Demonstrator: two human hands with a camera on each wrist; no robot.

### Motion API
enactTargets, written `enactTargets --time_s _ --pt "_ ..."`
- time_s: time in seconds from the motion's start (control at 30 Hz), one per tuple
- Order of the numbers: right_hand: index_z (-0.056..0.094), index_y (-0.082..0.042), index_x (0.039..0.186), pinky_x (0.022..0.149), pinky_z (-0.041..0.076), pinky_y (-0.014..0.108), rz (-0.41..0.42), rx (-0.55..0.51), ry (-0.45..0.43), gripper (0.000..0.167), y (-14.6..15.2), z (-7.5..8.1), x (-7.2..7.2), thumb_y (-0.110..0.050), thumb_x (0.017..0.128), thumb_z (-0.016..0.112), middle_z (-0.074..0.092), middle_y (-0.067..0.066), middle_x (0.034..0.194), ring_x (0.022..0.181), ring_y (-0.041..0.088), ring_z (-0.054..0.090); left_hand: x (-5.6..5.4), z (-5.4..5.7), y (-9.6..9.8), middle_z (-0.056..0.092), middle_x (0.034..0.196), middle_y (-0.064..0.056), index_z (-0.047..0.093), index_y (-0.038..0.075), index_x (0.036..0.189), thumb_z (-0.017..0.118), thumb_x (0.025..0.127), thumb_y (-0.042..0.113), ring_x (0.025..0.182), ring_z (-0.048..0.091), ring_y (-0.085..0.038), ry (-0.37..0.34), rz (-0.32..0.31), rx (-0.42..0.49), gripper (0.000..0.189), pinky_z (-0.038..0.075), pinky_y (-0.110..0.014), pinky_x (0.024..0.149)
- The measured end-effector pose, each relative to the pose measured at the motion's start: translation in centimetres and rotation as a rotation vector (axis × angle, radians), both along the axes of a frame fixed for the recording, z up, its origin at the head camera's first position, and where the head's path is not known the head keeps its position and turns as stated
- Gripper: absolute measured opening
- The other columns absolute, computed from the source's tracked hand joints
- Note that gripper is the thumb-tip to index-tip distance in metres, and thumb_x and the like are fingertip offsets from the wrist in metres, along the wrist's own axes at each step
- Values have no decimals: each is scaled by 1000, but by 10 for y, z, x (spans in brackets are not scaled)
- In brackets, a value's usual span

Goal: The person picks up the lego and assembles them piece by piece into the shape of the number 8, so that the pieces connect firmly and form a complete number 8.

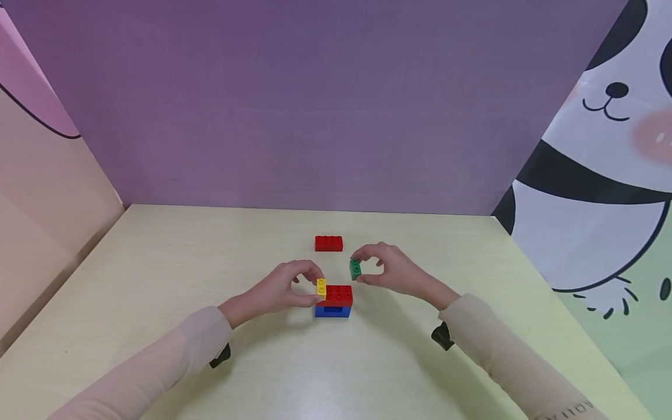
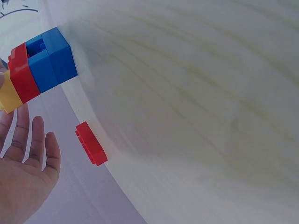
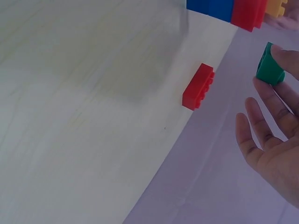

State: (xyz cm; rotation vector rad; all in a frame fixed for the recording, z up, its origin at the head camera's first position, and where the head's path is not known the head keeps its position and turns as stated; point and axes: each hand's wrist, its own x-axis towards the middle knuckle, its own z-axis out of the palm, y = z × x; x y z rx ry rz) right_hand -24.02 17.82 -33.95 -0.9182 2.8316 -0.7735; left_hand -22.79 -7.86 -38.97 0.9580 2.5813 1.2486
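My left hand pinches a yellow toy brick between thumb and fingers, at the left end of a red brick. That red brick lies on top of blue bricks, which stand on the table; the left wrist view shows the blue part two layers high. In the left wrist view the yellow brick sits against the red one's studded side. My right hand holds a small green brick by its ends, up and to the right of the stack.
A second red brick lies by itself on the pale wooden table, beyond the stack. A purple panel rises along the table's far edge. Cartoon-printed walls flank the table.
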Motion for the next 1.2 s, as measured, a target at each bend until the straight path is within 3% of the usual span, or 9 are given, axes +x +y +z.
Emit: enactTargets --time_s 0.43,0.57,0.97,1.2 --pt "59 -14 113 81 48 39 52 -41 -14 39 -5 -1 20 -19 77 73 62 -2 108 100 18 55 1 -1 0 59 99 11 56 23 103 74 76 23 101 55 -22 10 -6 10 33 46 -40 86" --pt "60 -14 112 81 48 45 66 -63 -11 39 -5 -5 22 -19 77 73 63 -2 107 99 17 55 1 -1 0 60 99 11 56 22 103 74 75 22 101 55 -22 10 -6 12 33 46 -40 86" --pt "58 -10 114 79 48 43 85 -80 -1 39 -5 -13 28 -19 79 71 63 -1 108 99 24 56 1 -1 1 60 99 10 57 22 103 73 76 23 101 55 -24 10 -6 11 32 46 -42 86" --pt "59 -13 112 78 49 44 67 -92 16 38 -5 -17 30 -18 77 72 64 -1 107 98 24 56 1 -1 1 60 98 10 56 22 103 73 76 23 101 55 -23 9 -4 9 32 46 -41 86"
